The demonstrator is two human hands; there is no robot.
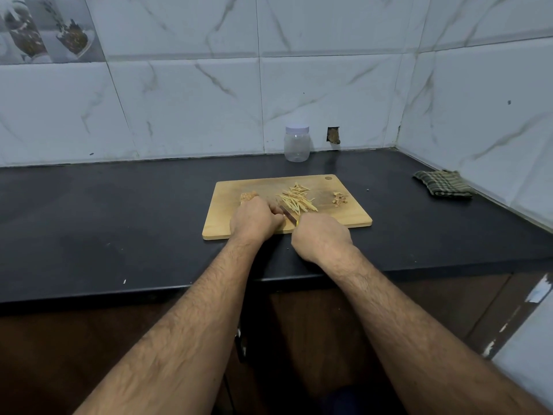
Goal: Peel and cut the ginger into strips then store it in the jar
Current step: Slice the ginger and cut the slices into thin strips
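While no label or writing is showing on anything here, the materials are telling plenty. The wooden cutting board [353, 215], pale, rounded at the corners with a small hanging hole at its far right, is lying on the matte black countertop [104, 223]. The left hand [254, 220] is resting on the board with its fingers curled down and bunched together over something I cannot make out. The right hand [321, 236] is gripping a knife [288, 215], fingers wrapped round a handle of which only a bit of yellow is showing; the thin blade is pointing toward the left fingertips. A loose pile of thin, pale ginger strips [297, 197] is lying mid-board, just beyond the blade. A knobbly unpeeled ginger piece [247, 196] is peeking out behind the left hand, and brown peel scraps [340, 199] are sitting near the right edge. The clear plastic jar [296, 143], white-lidded, is standing by the marbled tile wall [185, 100], well apart from the board. A checked cloth [442, 183] is lying crumpled at right.
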